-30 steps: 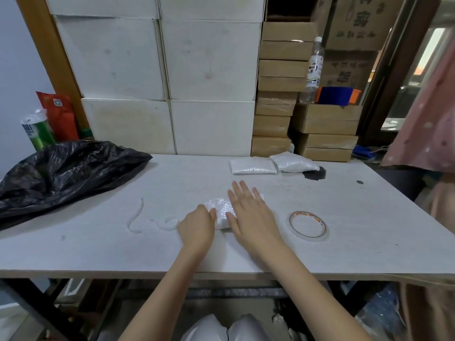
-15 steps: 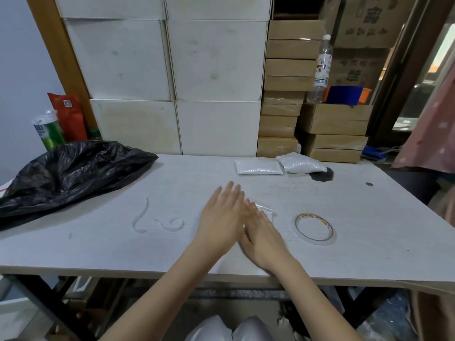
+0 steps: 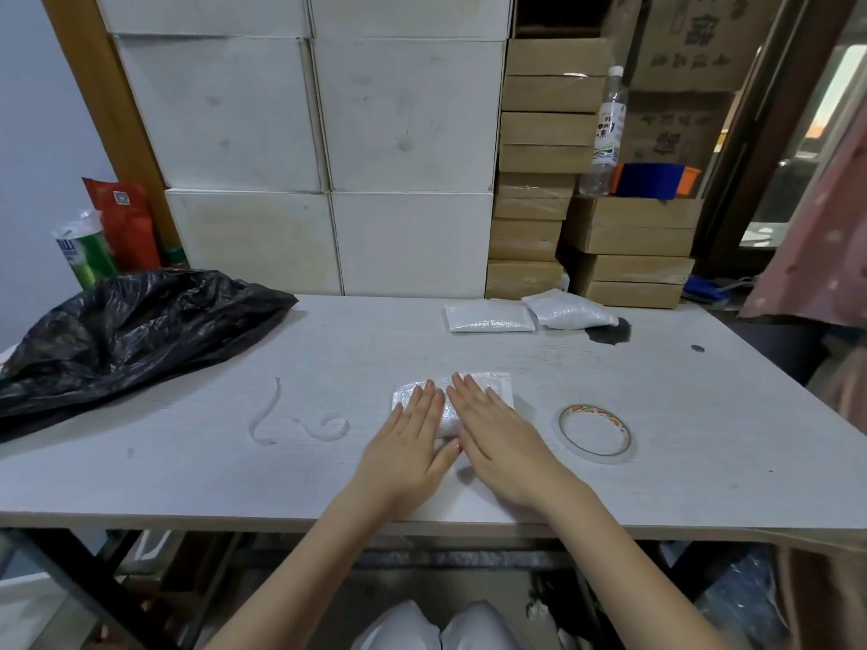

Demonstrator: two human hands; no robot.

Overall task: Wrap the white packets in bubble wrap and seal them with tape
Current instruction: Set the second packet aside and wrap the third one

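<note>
A white packet in bubble wrap (image 3: 488, 384) lies flat on the table's middle. My left hand (image 3: 407, 448) and my right hand (image 3: 497, 438) lie side by side on top of it, fingers straight, pressing it down, and cover most of it. A roll of clear tape (image 3: 594, 433) lies flat to the right of my right hand. Two more white packets (image 3: 488, 317) (image 3: 570, 312) rest at the table's far edge.
A crumpled black plastic bag (image 3: 131, 330) covers the table's left part. Curled strips of clear film (image 3: 300, 422) lie left of my hands. White boxes (image 3: 403, 133) and brown cartons (image 3: 539, 180) are stacked behind the grey table (image 3: 187, 471). A dark stain (image 3: 610, 331) marks the far right.
My left hand went from a curled grip at the wrap's left edge to lying flat beside my right hand. Both hands now press the wrapped packet down.
</note>
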